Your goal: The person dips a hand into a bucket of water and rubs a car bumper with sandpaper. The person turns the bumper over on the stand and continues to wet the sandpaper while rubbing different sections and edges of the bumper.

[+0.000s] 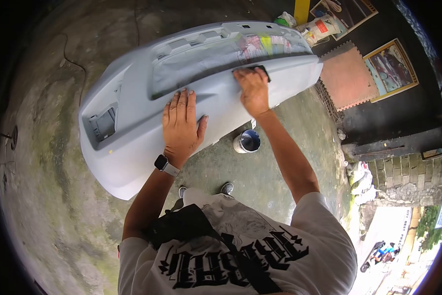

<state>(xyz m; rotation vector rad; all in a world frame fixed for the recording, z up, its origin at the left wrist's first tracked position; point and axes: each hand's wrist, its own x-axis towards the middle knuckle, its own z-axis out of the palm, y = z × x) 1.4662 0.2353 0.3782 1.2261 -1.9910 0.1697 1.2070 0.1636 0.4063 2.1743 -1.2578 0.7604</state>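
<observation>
A grey-primed car bumper [221, 105] lies across the view in front of me. My left hand [182, 125] rests flat on its surface, fingers stretched out and thumb apart, holding nothing. Farther right, my right hand [254, 91] presses a black sanding pad [264, 73] against the ridge below the bumper's long opening. Fingers cover most of the pad, so only its far edge and corner show. Masking of plastic and printed paper [265, 45] fills part of that opening.
On the concrete floor below the bumper stands a bucket [246, 141] with dark contents. A pinkish mat [348, 76] and framed pictures [392, 69] are by the dark wall at right. A white sack [319, 29] sits beyond the bumper's far right end.
</observation>
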